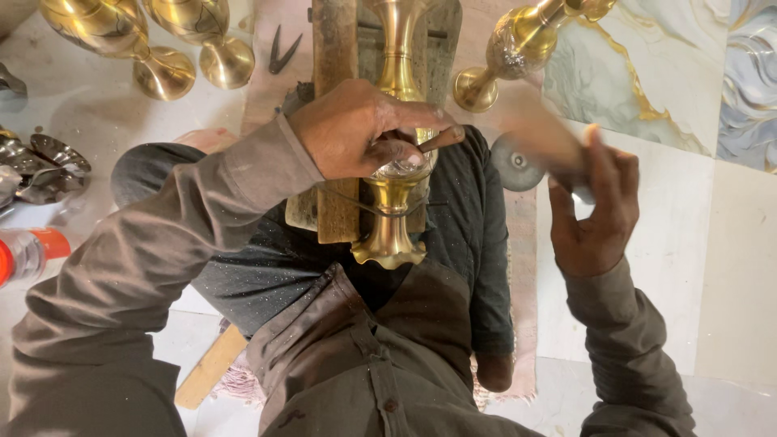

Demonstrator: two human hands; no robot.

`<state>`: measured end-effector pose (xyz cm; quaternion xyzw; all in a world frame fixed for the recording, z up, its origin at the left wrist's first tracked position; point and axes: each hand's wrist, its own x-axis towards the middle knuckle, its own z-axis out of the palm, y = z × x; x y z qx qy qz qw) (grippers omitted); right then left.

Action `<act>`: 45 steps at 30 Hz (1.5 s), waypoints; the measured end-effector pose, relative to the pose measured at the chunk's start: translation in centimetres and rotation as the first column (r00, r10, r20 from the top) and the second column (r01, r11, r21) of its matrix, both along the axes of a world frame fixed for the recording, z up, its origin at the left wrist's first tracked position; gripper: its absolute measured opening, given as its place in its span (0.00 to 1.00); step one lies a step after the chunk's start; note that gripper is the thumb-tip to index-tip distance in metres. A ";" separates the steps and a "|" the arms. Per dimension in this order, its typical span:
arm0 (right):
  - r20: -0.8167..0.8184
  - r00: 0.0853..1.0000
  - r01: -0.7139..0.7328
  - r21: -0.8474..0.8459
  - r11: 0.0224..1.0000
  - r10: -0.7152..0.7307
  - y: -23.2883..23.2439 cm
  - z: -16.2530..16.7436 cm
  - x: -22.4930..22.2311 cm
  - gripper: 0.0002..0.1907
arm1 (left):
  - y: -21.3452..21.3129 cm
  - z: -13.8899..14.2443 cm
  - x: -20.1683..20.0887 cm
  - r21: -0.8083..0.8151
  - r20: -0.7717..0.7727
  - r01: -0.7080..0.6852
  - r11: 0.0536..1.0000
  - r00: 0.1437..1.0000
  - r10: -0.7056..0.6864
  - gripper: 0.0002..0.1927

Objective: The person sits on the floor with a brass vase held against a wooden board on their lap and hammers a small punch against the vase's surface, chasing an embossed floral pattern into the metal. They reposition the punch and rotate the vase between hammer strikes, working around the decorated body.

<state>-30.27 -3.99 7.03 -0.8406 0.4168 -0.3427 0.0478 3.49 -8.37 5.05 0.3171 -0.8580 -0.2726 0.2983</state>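
Vase [394,146] lies lengthwise, flared mouth toward the person (left hand [356,129] steadying).

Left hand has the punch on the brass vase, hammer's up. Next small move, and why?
Probably bring the hammer in the right hand down onto the punch: the left hand holds its tip on the brass vase, and the hammer is raised, motion-blurred.

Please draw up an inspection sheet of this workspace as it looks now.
Surface: pale marble floor, wooden block on the lap.
Job's things: brass vase lying along the block; small tool; blurred hammer.
Clutter: brass vases, another, snips, metal pieces, orange-capped bottle.
Grippers: left hand fingers press the tool to the vase; right hand grips the hammer.
Cables: nothing seen.
Surroundings: veined marble tiles.
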 end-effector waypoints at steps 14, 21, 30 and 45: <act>-0.016 0.993 0.119 0.100 0.988 -0.118 -0.8 0.6 0.6 0.33 | 0.2 0.2 0.2 -0.054 -0.029 -0.008 0.999 1.000 0.007 0.28; -0.110 0.994 0.009 -0.010 1.000 -0.010 -0.8 1.8 0.4 0.36 | 0.1 -0.2 0.5 0.041 -0.024 -0.010 0.999 1.000 0.011 0.26; 0.257 0.962 -0.157 0.241 0.958 0.093 -1.1 1.2 0.3 0.25 | 0.6 0.0 0.5 -0.049 -0.132 -0.014 0.999 0.991 0.007 0.25; -0.124 0.991 -0.040 0.003 0.999 0.040 -1.2 2.3 0.5 0.32 | 0.5 -0.5 0.7 0.011 -0.114 -0.044 0.999 0.993 0.045 0.25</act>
